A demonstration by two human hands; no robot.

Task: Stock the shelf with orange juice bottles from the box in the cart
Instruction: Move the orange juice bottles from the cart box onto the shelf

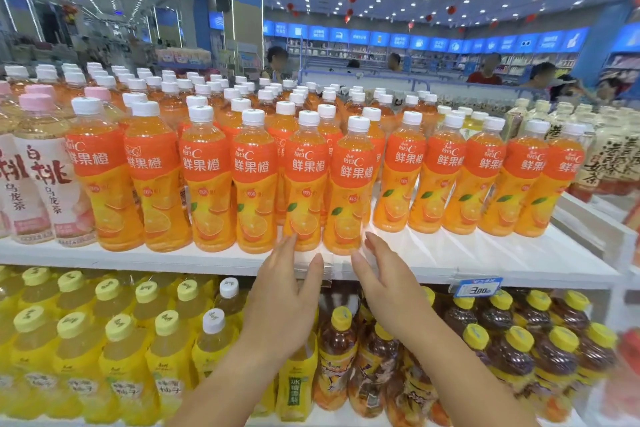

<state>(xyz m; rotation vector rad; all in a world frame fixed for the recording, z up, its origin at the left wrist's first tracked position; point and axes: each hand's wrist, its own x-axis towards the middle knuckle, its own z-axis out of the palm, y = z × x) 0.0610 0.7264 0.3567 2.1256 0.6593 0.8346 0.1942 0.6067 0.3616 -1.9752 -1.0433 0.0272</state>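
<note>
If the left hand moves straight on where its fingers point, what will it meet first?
Probably the front-row orange juice bottle just ahead of the left hand; the gap looks small, depth unclear.

Orange juice bottles (306, 184), white-capped, stand upright in rows on the white shelf (173, 258).

The white shelf (467, 253) carries upright juice bottles (306, 180) in close rows, white caps up, the front row near its edge with a bare strip at right. Peach tea bottles (52, 184) stand just left of them, pale-labelled bottles (609, 156) at right. A price tag (476, 288) hangs on the front edge. The lower shelf (329, 421) holds yellow bottles (117, 367) and brown bottles (512, 357).
</note>
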